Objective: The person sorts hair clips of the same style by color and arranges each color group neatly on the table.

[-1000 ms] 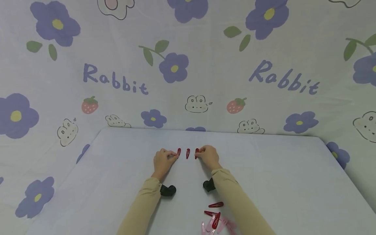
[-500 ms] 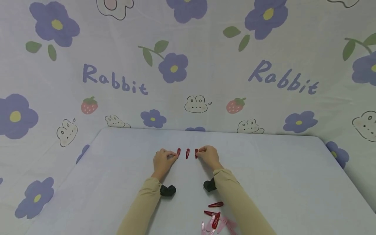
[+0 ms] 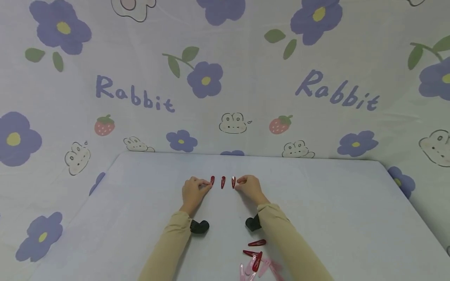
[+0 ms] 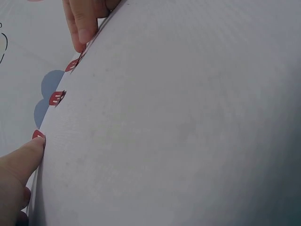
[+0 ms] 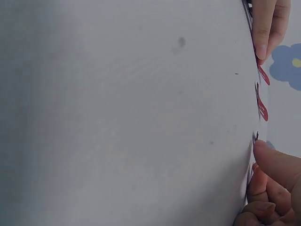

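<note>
Head: white table [image 3: 334, 203], floral backdrop [image 3: 253, 58]; left hand [image 3: 193, 193] pinching red clip [image 3: 212, 178], right hand [image 3: 251, 189] seemingly parted slightly.

A flower-printed cloth [image 3: 242, 74] hangs behind a white table [image 3: 316, 203].

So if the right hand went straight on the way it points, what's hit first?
Most likely the rightmost red clip in the row of three: the right hand points at it from close beside. Whether they already touch is unclear.
</note>
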`<action>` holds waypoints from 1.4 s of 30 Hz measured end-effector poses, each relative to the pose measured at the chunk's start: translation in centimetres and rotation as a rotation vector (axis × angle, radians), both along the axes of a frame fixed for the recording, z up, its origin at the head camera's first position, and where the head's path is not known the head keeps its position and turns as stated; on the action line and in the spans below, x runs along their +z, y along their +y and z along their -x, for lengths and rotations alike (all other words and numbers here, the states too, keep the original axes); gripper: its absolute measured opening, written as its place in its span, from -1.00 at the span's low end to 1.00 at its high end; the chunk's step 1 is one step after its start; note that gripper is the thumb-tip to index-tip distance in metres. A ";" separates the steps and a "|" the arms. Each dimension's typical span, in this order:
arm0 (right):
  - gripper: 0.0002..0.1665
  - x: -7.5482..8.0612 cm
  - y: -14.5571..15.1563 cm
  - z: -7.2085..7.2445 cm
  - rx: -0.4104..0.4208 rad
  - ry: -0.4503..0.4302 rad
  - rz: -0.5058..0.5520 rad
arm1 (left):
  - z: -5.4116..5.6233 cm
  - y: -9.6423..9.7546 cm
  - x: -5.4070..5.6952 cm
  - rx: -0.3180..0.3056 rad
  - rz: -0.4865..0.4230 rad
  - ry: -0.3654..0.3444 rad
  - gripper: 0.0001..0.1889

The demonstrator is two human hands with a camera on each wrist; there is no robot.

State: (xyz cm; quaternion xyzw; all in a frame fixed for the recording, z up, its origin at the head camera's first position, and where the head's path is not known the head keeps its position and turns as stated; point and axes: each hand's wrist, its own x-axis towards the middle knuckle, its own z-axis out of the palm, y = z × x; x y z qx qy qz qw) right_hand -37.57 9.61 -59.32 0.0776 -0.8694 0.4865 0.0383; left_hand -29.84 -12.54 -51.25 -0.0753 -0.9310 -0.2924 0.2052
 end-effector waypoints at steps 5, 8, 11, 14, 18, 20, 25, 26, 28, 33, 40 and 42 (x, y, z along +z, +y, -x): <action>-0.80 5.4 -0.2 -4.1 0.054 -0.082 0.015 | 0.1 -0.4 0.0 0.010 0.009 0.002 -0.83; -0.81 9.8 -0.7 -7.5 0.044 -0.144 -0.044 | 0.2 -0.5 0.1 0.018 0.008 -0.004 -0.83; -0.81 11.1 -0.6 -8.8 0.058 -0.181 -0.043 | 0.2 -0.6 0.1 0.025 0.004 -0.007 -0.83; -0.78 11.9 -0.3 -9.9 0.084 -0.208 0.025 | 0.2 -0.6 0.2 0.018 -0.005 -0.004 -0.83; -0.75 12.3 0.1 -11.2 0.123 -0.240 0.115 | 0.1 -0.7 0.2 0.015 -0.011 -0.002 -0.83; -0.76 12.0 0.5 -12.0 0.151 -0.238 0.129 | 0.2 -0.8 0.0 0.023 -0.010 0.001 -0.83; -0.74 11.3 1.9 -14.4 0.194 -0.185 0.106 | 0.2 -0.7 -0.6 0.020 -0.032 0.008 -0.83; -0.72 11.4 2.3 -14.9 0.194 -0.170 0.095 | 0.2 -0.6 -0.6 0.016 -0.037 0.008 -0.82; -0.68 11.8 3.0 -15.8 0.202 -0.152 0.077 | 0.3 -0.4 -0.7 0.013 -0.043 0.009 -0.82; -0.74 12.6 4.8 -17.7 0.217 -0.092 0.024 | 0.2 -0.3 -0.6 0.011 -0.034 0.005 -0.82; -0.88 11.5 6.2 -19.3 0.184 0.015 0.036 | 0.2 -0.4 -0.6 0.011 -0.039 0.012 -0.83; -0.88 11.2 6.3 -19.7 0.181 0.020 0.045 | 0.2 -0.3 -0.7 0.004 -0.045 0.004 -0.83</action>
